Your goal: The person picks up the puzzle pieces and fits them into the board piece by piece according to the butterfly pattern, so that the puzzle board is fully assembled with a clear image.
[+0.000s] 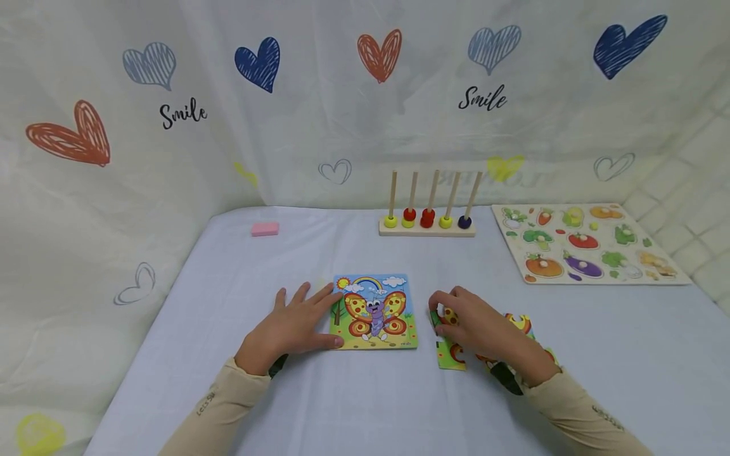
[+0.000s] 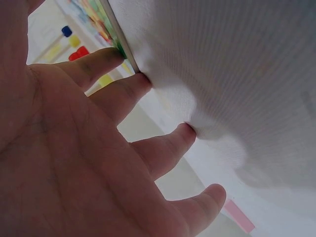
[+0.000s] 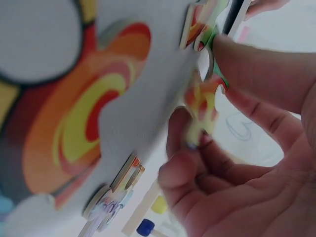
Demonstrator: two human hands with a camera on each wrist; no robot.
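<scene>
A square board [image 1: 373, 339] with a butterfly picture lies in the middle of the white table. My left hand [image 1: 296, 320] rests at its left edge with spread fingers, the thumb and index fingertip on the board. In the left wrist view its other fingertips [image 2: 183, 132] press on or hang just over the cloth. Right of the board, my right hand [image 1: 479, 320] pinches a colourful jigsaw puzzle piece [image 3: 202, 103] between thumb and fingers. Another puzzle piece [image 1: 450, 356] with a green and yellow print lies just below that hand. More pieces [image 1: 520, 322] are partly hidden behind the right wrist.
A wooden bead stacker [image 1: 426, 232] with upright pegs and coloured beads stands at the back. To its right lies a vegetable puzzle board [image 1: 570, 225]. A pink block [image 1: 265, 229] is at the back left. A white cloth with printed hearts hangs behind the table.
</scene>
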